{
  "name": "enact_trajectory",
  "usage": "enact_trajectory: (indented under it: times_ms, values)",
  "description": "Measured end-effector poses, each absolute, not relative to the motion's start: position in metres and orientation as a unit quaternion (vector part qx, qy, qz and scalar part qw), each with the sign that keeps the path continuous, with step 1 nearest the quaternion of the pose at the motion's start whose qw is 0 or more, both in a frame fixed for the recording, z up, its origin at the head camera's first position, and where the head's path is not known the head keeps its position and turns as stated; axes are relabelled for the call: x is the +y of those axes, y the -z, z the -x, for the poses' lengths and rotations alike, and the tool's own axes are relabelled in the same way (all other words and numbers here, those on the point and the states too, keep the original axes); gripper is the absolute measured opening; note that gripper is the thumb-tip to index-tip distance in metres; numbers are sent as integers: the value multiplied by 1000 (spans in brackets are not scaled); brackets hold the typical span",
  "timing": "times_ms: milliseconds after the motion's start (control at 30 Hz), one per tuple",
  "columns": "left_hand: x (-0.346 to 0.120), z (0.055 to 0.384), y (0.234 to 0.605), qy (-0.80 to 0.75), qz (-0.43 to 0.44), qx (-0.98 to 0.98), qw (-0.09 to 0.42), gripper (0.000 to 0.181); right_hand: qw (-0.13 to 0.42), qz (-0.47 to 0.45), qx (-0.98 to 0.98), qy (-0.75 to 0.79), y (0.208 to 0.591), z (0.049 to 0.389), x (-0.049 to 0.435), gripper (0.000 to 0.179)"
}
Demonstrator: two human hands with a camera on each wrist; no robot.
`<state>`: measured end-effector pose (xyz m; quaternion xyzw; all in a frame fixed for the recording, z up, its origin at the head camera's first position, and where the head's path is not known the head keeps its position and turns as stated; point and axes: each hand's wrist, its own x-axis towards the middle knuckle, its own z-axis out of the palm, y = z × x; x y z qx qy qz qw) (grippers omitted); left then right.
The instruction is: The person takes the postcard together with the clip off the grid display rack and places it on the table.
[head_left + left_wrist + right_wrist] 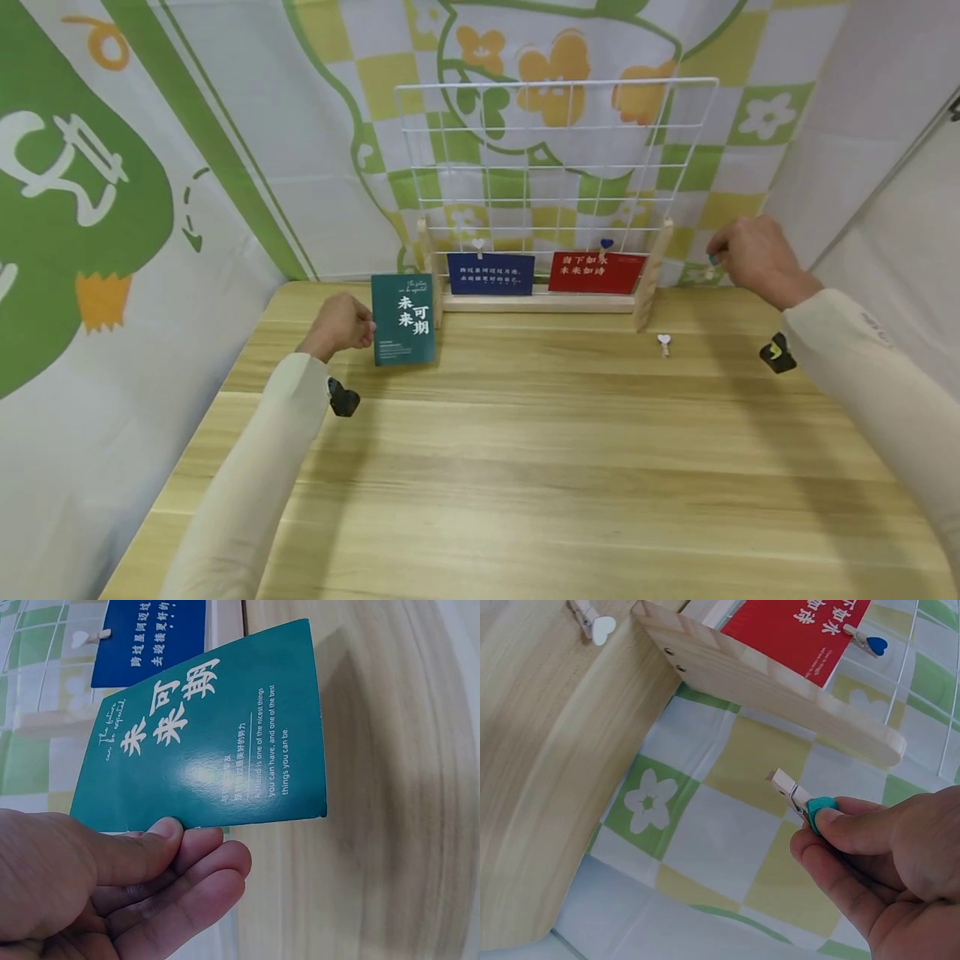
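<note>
My left hand (342, 323) pinches a green card (403, 320) with white lettering by its edge, thumb on the front and fingers behind. The card is held upright at the left end of a wire grid rack (558, 167) with a wooden base. Beyond the rack's right side, my right hand (765, 257) holds a small wooden clothespin (789, 789) with a teal top between thumb and fingers. A blue card (491, 275) hangs low on the grid under a white-heart clothespin (478, 245). To its right, a red card (596, 273) hangs under a blue-heart clothespin (606, 246).
Another white-heart clothespin (664, 343) lies on the wooden table (540, 467), in front of the rack's right foot. Behind the rack hangs a patterned cloth (750, 167), with a white and green one (240, 142) at the left. The rack's slanted wooden side post (780, 686) shows in the right wrist view.
</note>
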<state>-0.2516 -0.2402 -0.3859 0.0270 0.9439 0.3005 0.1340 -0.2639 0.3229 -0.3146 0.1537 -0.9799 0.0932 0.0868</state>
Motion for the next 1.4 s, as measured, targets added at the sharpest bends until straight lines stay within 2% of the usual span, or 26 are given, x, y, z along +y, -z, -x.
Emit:
enact_trajectory:
  times_ms: [700, 1167, 1400]
  values:
    - [-255, 240, 402, -294, -3, 938, 184, 28, 54, -141, -983, -107, 333, 265, 340, 16]
    - [-265, 233, 408, -236, -27, 952, 195, 18, 44, -154, -982, -104, 353, 260, 349, 15]
    - [-273, 227, 410, -224, -28, 948, 226, 16, 38, -162, -982, -86, 358, 261, 353, 15]
